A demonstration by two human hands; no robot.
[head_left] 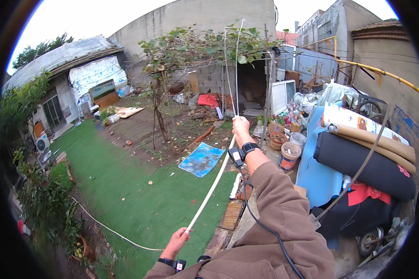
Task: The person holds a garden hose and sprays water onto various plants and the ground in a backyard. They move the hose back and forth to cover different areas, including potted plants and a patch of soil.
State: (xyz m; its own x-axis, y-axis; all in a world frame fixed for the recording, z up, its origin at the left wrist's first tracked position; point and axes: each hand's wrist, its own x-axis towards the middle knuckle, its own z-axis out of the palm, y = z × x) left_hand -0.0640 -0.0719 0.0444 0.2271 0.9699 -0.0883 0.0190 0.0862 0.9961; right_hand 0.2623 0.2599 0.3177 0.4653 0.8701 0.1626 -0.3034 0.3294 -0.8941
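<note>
White pole; left hand, seven o'clock, and right hand, two o'clock, closed round it; vine leaves at twelve could snag the thin strands

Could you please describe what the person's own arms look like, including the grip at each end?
The right sleeve is brown and wrinkled; the left sleeve, also brown, shows only near its cuff. The right wrist has a black band and a dark boxy device with a black cable. A dark wrist device sits on the left. The left grip and right grip are ungloved.
</note>
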